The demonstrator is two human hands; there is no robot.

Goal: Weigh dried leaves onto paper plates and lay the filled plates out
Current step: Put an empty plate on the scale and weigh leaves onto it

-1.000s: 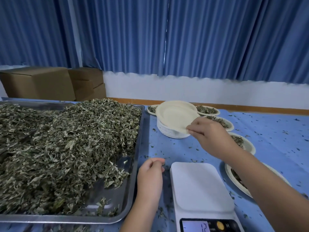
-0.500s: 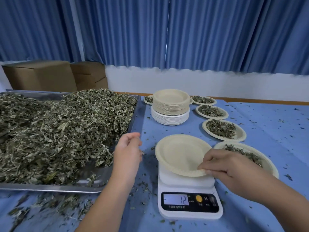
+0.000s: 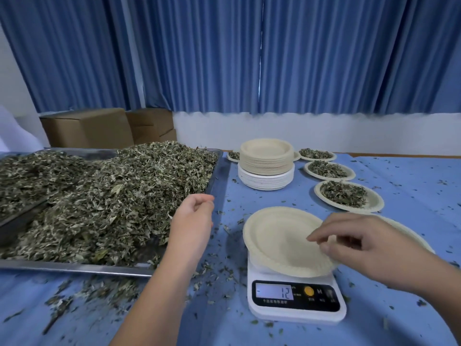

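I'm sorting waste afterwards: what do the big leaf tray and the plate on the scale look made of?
Tray: probably stainless steel, polished; its rim glints and mirrors the light.
Plate on the scale: seemingly moulded paper pulp, matte cream, with a finely crimped rim.

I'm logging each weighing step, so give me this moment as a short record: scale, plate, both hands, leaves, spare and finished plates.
scale: white, display reads 12
plate on scale: empty, sitting slightly tilted
right hand: over the plate's right rim; contact unclear
left hand: loosely curled, holding nothing, by the tray right edge
leaves: heaped in the tray
spare plates: one stack behind the scale
filled plates: row along the right
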